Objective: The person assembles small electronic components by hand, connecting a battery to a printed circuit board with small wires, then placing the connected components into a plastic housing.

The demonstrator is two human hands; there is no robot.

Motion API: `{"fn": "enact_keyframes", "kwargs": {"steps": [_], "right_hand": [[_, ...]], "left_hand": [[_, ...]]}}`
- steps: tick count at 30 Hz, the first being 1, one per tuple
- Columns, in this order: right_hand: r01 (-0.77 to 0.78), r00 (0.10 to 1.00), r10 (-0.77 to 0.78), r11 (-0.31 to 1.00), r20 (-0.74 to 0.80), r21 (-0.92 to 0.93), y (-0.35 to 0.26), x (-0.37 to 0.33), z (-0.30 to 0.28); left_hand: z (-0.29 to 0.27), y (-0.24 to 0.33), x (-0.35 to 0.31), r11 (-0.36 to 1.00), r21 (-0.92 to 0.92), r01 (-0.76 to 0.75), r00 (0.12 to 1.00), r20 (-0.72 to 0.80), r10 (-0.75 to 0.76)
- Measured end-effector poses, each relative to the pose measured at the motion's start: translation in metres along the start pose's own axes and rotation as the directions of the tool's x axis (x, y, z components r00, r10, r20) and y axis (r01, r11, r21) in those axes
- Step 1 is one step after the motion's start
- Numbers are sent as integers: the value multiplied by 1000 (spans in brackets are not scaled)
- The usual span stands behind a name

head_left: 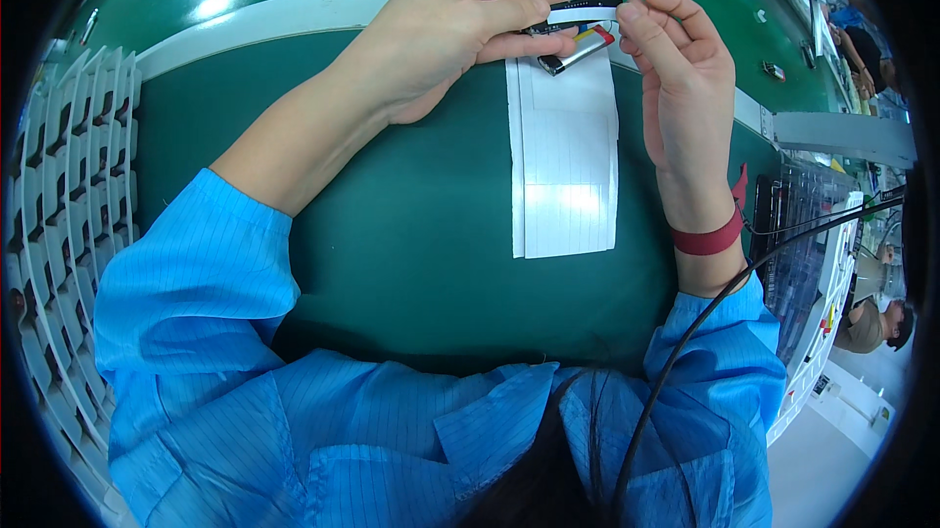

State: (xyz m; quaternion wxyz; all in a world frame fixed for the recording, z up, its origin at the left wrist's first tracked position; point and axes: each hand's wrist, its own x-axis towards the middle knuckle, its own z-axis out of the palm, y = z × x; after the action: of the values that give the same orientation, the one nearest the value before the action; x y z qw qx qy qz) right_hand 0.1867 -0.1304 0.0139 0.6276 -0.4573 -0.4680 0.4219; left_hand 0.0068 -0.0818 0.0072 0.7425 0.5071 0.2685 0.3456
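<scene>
My left hand (446, 28) is closed on a thin black part (590, 0), which looks like a small circuit board. Along its near side runs a white strip (585, 15), and the thumb and forefinger of my right hand (681, 63) pinch the strip's right end. Just below, close to my left fingertips, a small silver pouch battery (578, 51) with a yellow and red end hangs tilted. Whether it is joined to the black part is hidden by my fingers. Beneath both hands lie white sheets (568, 175) marked off in strips.
A dark green mat (411, 234) covers the work surface, with a pale rail (264, 21) along its far edge. White slotted trays (73, 175) stand at left. Clear trays (803, 224) and a black cable (676, 361) are at right. Other people sit at far right.
</scene>
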Motion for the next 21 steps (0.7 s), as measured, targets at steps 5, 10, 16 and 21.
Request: {"fn": "enact_keyframes", "kwargs": {"steps": [5, 10, 16, 21], "right_hand": [[-21, 998, 22, 1000, 52, -24, 2, 2, -8], [118, 992, -113, 986, 50, -114, 1, -1, 2], [221, 975, -218, 951, 40, -214, 2, 0, 3], [382, 895, -430, 608, 116, -696, -14, 1, 5]], "left_hand": [[1, 0, 1, 1000, 12, -9, 1000, -15, 9], [3, 1, -2, 1000, 5, 16, 999, -36, -16], [5, -1, -3, 1000, 21, -6, 998, -61, 8], [8, 7, -13, 975, 208, -82, 993, -60, 97]]}}
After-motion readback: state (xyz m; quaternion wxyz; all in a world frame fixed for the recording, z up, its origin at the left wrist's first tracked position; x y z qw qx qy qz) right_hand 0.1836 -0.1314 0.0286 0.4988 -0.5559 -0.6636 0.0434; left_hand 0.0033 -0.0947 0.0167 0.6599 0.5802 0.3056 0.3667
